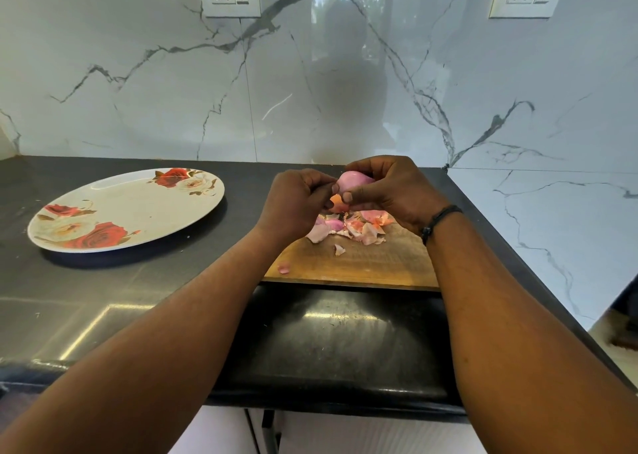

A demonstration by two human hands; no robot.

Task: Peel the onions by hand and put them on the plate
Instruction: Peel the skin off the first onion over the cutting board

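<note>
Home kitchen: marble backsplash [138, 84], black countertop [103, 298]

Bare forearms, black cord bracelet [438, 219] on right wrist

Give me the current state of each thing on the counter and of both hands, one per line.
onion: held up over the board between both hands, pink flesh showing.
left hand: fingers curled, pinching at the onion.
right hand: gripping the onion.
plate: flat on the counter, no onion on it.
cutting board: flat on the counter, strewn with skins.
onion skins: loose pile on the board under the hands.
</note>
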